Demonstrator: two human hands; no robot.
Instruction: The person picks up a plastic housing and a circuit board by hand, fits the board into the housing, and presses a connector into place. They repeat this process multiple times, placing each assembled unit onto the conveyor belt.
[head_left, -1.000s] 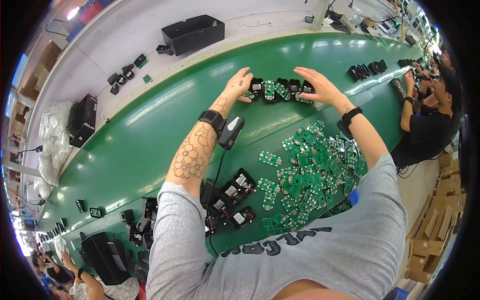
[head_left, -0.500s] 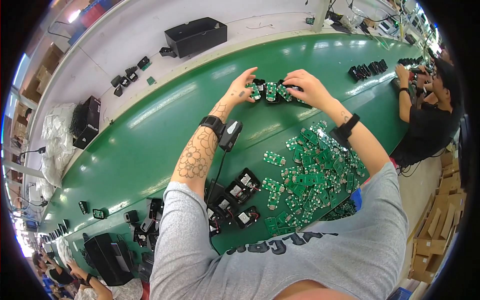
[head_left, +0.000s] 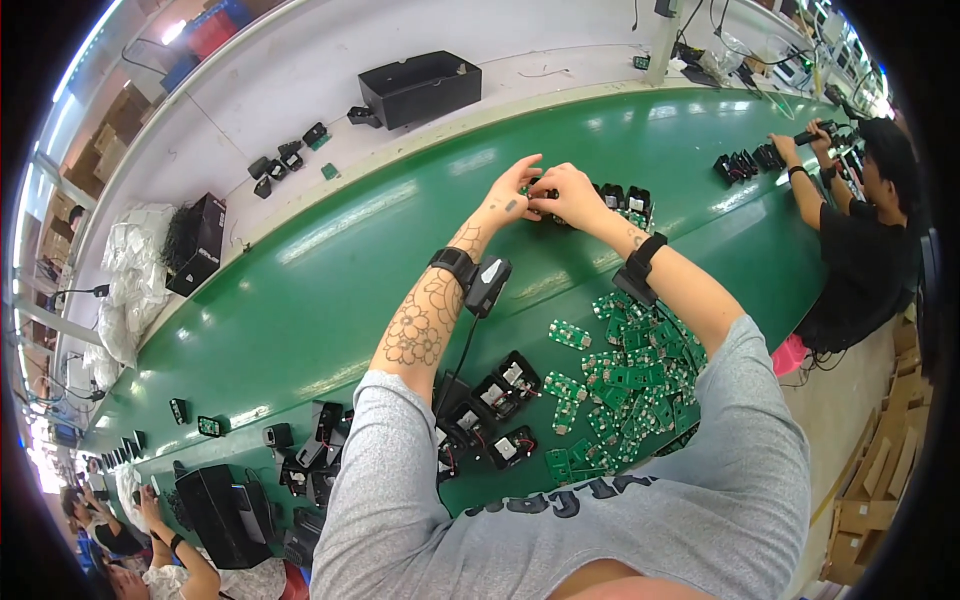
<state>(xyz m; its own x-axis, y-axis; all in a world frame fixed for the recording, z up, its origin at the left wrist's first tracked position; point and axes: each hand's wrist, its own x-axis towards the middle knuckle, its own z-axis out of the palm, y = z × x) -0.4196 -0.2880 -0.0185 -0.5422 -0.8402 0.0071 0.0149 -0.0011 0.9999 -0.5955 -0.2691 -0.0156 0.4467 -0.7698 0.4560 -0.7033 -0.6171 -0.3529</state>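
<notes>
Over the green bench, both of my hands meet at the left end of a short row of black plastic cases (head_left: 638, 200) with green circuit boards. My left hand (head_left: 508, 192) curls around a unit there, thumb on the near side and fingers on the far side; a sliver of green board shows between them. My right hand (head_left: 572, 195) has its fingers pinched together at the same unit, and whatever is in the pinch is hidden. Nearer me spreads a heap of loose green circuit boards (head_left: 640, 375). Left of the heap lie several open black cases (head_left: 495, 398) with red wires.
A black open box (head_left: 425, 92) and small black parts (head_left: 275, 165) occupy the pale ledge behind the bench. Another black box (head_left: 197, 245) stands beside clear plastic bags (head_left: 135, 270). At the right, a co-worker (head_left: 860, 230) handles black parts. Cardboard (head_left: 880, 450) lies beyond.
My right hand has moved left, from the right part of the row to the unit at my left hand. The cases at the right of the row are now uncovered. The whole view has shifted slightly.
</notes>
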